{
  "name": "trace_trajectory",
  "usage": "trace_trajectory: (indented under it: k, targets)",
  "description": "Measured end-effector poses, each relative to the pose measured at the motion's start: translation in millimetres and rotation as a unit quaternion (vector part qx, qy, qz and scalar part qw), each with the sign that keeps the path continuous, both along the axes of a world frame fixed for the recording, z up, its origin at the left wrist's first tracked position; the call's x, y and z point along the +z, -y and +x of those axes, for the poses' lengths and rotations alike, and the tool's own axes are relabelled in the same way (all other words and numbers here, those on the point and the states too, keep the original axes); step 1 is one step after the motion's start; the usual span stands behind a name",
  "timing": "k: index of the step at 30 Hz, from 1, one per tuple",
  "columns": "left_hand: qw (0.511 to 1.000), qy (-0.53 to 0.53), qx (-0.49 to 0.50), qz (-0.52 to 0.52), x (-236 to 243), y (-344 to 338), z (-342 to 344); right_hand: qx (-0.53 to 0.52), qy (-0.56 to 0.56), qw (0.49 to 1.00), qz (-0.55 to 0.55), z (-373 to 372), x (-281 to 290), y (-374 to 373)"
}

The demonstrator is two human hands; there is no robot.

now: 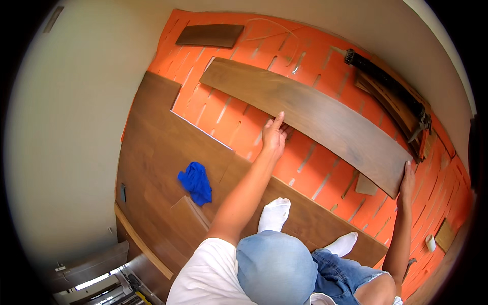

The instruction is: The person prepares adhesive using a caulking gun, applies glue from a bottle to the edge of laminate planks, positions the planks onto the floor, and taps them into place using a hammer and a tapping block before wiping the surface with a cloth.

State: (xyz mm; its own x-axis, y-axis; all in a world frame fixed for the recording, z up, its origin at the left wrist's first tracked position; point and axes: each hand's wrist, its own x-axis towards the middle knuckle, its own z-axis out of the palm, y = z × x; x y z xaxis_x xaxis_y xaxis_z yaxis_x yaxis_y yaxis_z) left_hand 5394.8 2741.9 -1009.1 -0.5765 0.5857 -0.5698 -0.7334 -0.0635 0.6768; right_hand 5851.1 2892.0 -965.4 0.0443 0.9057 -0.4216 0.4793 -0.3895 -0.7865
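A long brown floorboard (305, 114) slants across the orange slotted underlay (229, 114), held up over it. My left hand (275, 136) grips its near long edge around the middle, thumb on top and fingers curled beneath. At the board's right end, my right hand (406, 183) holds the short edge; its fingers show only in part. Laid floorboards (168, 137) cover the floor to the left and under my feet, their stepped edge facing the underlay.
A blue cloth (195, 183) and some loose board pieces (189, 211) lie on the laid floor. A short board (210, 36) rests at the far wall. Along the right wall are a black caulking gun (386, 76) and stacked boards (391, 112). A white roll (430, 243) lies at the right.
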Motion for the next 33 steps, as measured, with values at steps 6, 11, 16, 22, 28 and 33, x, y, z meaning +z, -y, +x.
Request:
trace_trajectory:
  k: [6, 11, 16, 22, 28, 33]
  targets:
    - [0.993, -0.103, 0.023, -0.047, 10.5, -13.8, -12.8, -0.031, 0.014, 0.994, -0.102, -2.3, -10.6, 17.8]
    - [0.993, -0.091, 0.010, -0.078, 12.3, 13.0, -19.7, 0.042, 0.004, 0.996, -0.079, 6.7, -11.6, 34.4]
    - [0.993, -0.114, -0.019, -0.038, 12.5, 68.3, -27.3, 0.114, -0.071, 0.989, 0.068, -10.4, -6.3, 83.0]
    - [0.966, -0.220, -0.057, -0.125, -40.2, 147.9, -68.4, 0.185, -0.057, 0.976, 0.095, -47.1, -20.6, 135.2]
    - [0.972, -0.199, -0.029, -0.119, -32.8, 154.1, -67.1, 0.162, -0.064, 0.983, 0.055, -48.6, -35.3, 144.9]
    - [0.964, -0.211, -0.050, -0.154, -40.1, 170.3, -84.0, 0.186, -0.063, 0.978, 0.068, -67.4, -33.3, 153.5]
